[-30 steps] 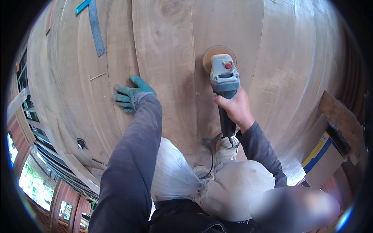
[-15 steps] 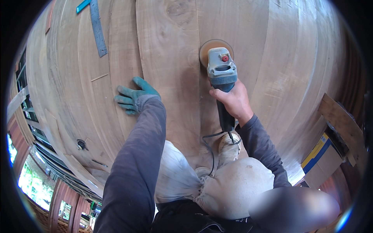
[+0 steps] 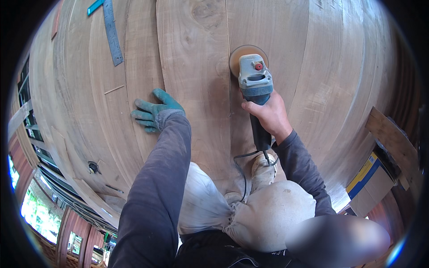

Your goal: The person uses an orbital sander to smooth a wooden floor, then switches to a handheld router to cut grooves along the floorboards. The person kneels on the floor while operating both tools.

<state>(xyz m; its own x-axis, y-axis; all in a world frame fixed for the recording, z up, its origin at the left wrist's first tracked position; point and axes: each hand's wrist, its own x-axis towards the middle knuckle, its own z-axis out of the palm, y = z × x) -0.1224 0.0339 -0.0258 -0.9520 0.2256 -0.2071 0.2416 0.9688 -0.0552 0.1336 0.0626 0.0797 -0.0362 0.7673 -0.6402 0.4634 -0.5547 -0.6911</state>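
My bare right hand (image 3: 269,115) is wrapped round the dark body of an angle grinder (image 3: 256,85). The tool has a grey gear head with a red button, and a round brownish disc (image 3: 243,52) sits at its far end against the plank floor (image 3: 192,76), over the seam between two boards. From the tool's rear a black cord (image 3: 241,172) loops down beside my shoe. My left hand (image 3: 157,111), in a green and grey glove, rests on the boards to the left with its fingers spread, holding nothing.
A metal try square (image 3: 112,38) with a teal handle lies at the far left. Nearer are a thin wooden stick (image 3: 114,89) and a small black round object (image 3: 93,167). A cardboard box (image 3: 371,183) and a loose board (image 3: 391,140) stand at the right. Open framing (image 3: 47,158) borders the left edge.
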